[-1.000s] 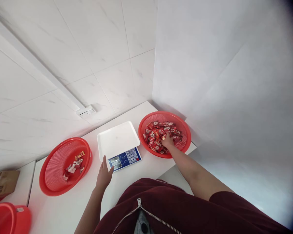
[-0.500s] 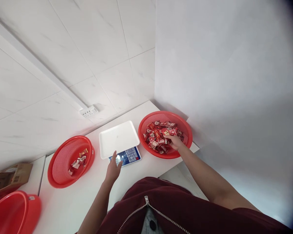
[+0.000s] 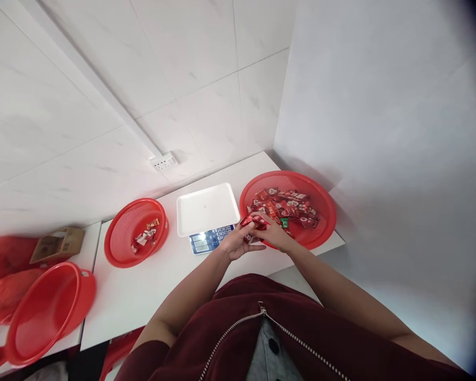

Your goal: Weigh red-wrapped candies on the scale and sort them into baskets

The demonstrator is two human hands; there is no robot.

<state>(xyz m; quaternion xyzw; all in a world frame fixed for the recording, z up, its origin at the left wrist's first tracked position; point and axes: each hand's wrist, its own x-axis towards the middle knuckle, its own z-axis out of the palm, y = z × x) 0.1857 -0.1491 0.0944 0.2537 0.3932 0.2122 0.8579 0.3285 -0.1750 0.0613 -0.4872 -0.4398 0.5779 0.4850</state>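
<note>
My left hand and my right hand meet at the near left rim of the right-hand red basket. Between them are shiny red wrapped candies, partly covered by the fingers. Both hands are closed on these candies; how many there are I cannot tell. Inside the basket lies a pile of red and brown wrapped candies, with one green wrapper among them. Left of the hands stands a digital scale with a bare white weighing tray.
A second red basket with a few wrapped candies stands left of the scale. Farther left are an upright-tilted red basket, a cardboard box and red bags. Walls bound the white table behind and right.
My right hand has come up from the pile with candies toward the basket's near left rim. My left hand has moved right from the scale to meet it. The view has shifted.
</note>
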